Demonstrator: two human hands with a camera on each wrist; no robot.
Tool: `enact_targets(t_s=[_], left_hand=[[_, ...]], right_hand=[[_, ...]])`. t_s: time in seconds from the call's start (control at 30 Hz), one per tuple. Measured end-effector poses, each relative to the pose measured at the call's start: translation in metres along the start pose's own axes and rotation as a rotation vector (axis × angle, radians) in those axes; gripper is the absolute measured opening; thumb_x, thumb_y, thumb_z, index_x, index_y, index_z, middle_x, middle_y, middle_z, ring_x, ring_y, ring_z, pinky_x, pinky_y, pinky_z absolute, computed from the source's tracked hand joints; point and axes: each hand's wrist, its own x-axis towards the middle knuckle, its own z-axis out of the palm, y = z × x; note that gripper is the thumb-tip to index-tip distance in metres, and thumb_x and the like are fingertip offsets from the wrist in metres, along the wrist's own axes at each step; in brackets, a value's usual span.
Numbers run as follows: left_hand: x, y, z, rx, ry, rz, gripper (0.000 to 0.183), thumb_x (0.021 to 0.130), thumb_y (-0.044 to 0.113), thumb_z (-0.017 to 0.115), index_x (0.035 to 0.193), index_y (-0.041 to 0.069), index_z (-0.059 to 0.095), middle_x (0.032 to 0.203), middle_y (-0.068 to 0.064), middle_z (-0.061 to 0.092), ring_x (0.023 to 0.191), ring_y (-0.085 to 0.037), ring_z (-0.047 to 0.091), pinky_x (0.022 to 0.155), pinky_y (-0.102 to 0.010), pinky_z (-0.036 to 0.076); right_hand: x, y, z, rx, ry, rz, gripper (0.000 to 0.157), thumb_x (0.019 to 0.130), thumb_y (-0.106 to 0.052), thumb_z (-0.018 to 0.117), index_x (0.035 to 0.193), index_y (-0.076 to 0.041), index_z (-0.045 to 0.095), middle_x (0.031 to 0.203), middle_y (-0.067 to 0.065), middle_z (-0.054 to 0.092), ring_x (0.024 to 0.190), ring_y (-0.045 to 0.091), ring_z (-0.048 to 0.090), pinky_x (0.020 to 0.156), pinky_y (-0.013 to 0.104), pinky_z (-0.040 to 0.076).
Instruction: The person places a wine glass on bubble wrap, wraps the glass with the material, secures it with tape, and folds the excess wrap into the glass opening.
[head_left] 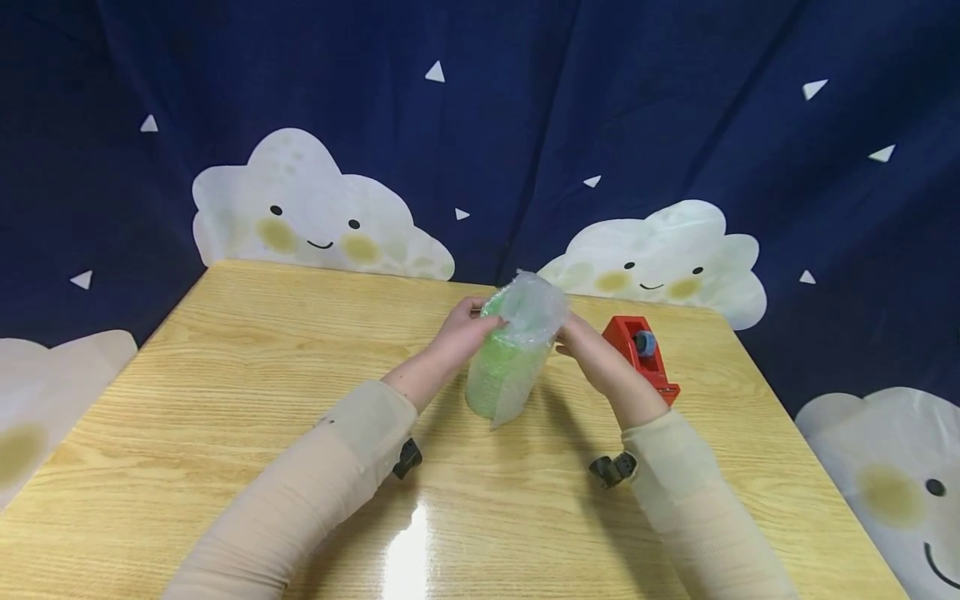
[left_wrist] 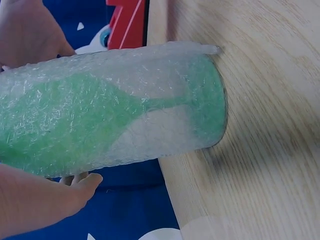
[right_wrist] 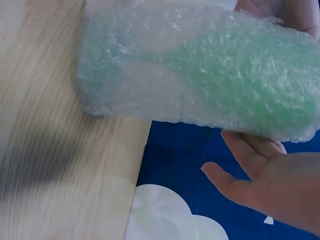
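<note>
A green wine glass [left_wrist: 105, 115] rolled in clear bubble wrap [right_wrist: 150, 95] stands tilted over the wooden table, its bowl end up and its foot end low at the tabletop. My left hand [head_left: 461, 333] holds the upper left side, its thumb lying across the front of the wrap. On the other side my right hand [head_left: 592, 350] holds the upper right part; the wrap hides its thumb and some fingertips in the head view. One finger [right_wrist: 220, 177] of the right hand stands off the wrap. A loose end of wrap folds over the top.
A red tape dispenser [head_left: 630, 333] with a blue-rimmed roll sits to the right, behind my right wrist. The wooden table [head_left: 300, 333] ends at a dark blue curtain [head_left: 337, 100] with cloud prints. Small black cameras [head_left: 611, 471] hang under both wrists.
</note>
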Motion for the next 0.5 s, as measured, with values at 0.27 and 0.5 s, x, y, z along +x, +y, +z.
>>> enact_targets(t_s=[0.27, 0.5], left_hand=[[0.002, 0.001, 0.002, 0.025, 0.048, -0.032, 0.048, 0.089, 0.008, 0.056, 0.134, 0.002, 0.040, 0.129, -0.015, 0.048, 0.116, -0.028, 0.048, 0.102, -0.039, 0.040], [0.003, 0.001, 0.003, 0.025, 0.071, 0.002, 0.047, 0.086, 0.003, 0.057, 0.131, 0.000, 0.043, 0.125, -0.017, 0.050, 0.108, -0.025, 0.050, 0.097, -0.036, 0.043]], right_hand=[[0.001, -0.005, -0.002, -0.010, -0.019, 0.010, 0.052, 0.098, -0.048, 0.029, 0.130, -0.010, 0.044, 0.144, 0.011, 0.038, 0.134, 0.031, 0.034, 0.113, 0.055, 0.019], [0.009, -0.015, 0.005, -0.152, 0.115, 0.177, 0.046, 0.096, -0.040, 0.044, 0.115, 0.001, 0.048, 0.120, 0.015, 0.048, 0.115, 0.027, 0.042, 0.107, 0.048, 0.032]])
